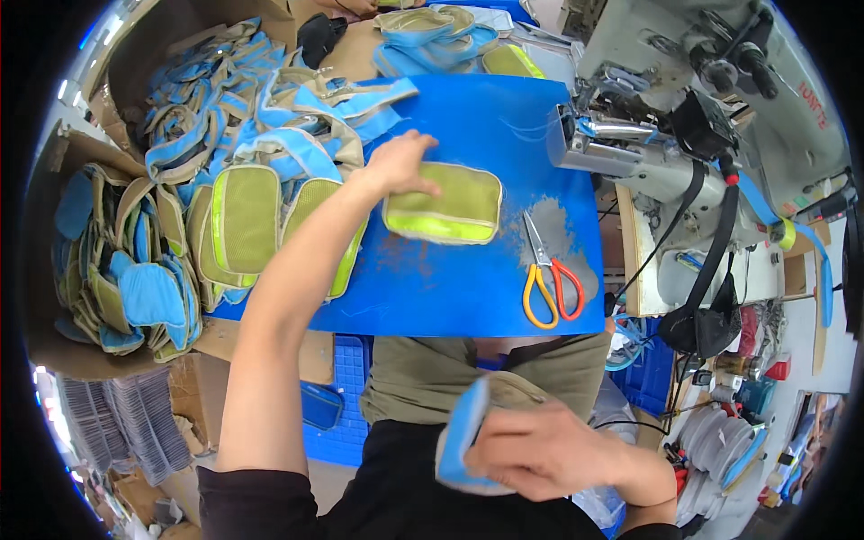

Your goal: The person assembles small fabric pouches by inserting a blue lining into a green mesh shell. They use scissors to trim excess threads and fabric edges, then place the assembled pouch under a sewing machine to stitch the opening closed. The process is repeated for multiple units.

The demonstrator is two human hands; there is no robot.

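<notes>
My left hand [403, 166] is over the upper left corner of a green mesh panel [450, 193] with a beige edge and a bright yellow band. Its fingers and thumb are spread apart; whether they touch the panel I cannot tell. Close to my lap, my right hand [535, 450] grips a curved blue and beige fabric piece [462, 436], slightly blurred. Scissors [544, 279] with one orange and one red handle lie on the blue work surface [378, 306], right of the panel.
Blue and beige fabric strips [234, 117] heap up at the back left, beside more green panels [247, 220]. A cardboard box [99, 355] holds several blue and green pieces. At the right, a sewing machine [621, 157] overhangs the work surface.
</notes>
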